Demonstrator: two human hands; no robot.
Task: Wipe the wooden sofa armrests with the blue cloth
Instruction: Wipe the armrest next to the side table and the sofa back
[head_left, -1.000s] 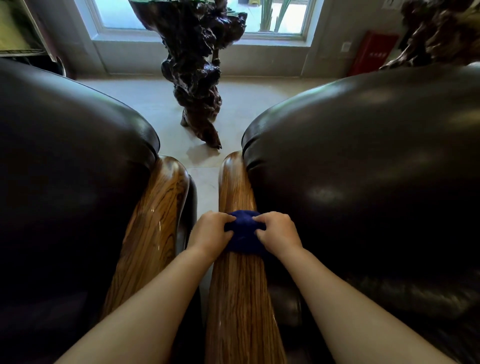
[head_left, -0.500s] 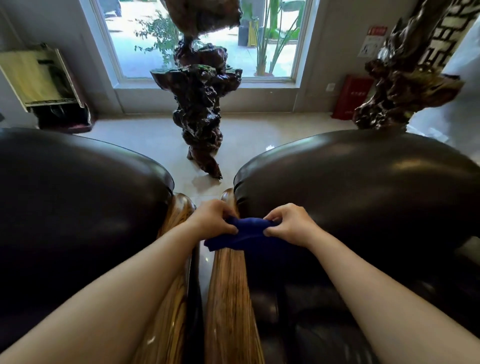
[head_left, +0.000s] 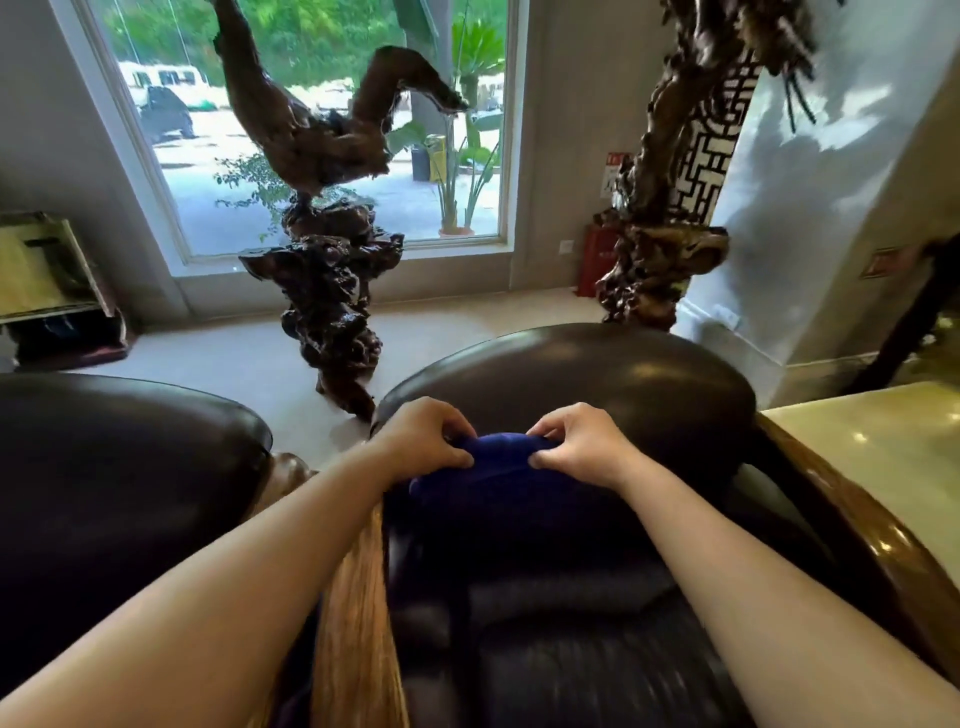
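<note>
The blue cloth is stretched between my two hands, lifted off the wood and hanging in front of the dark leather sofa seat. My left hand pinches its left edge and my right hand pinches its right edge. One wooden armrest runs below my left forearm, partly hidden by it. A second wooden armrest curves along the sofa's right side.
Another dark leather sofa stands at the left, its wooden armrest tip just showing. A dark root sculpture stands on the floor ahead, another root sculpture at the right. A glossy pale tabletop lies at the far right.
My hands have lifted the cloth off the armrest and carried it right, over the seat. The view has tilted up and shifted right, bringing the right armrest into sight.
</note>
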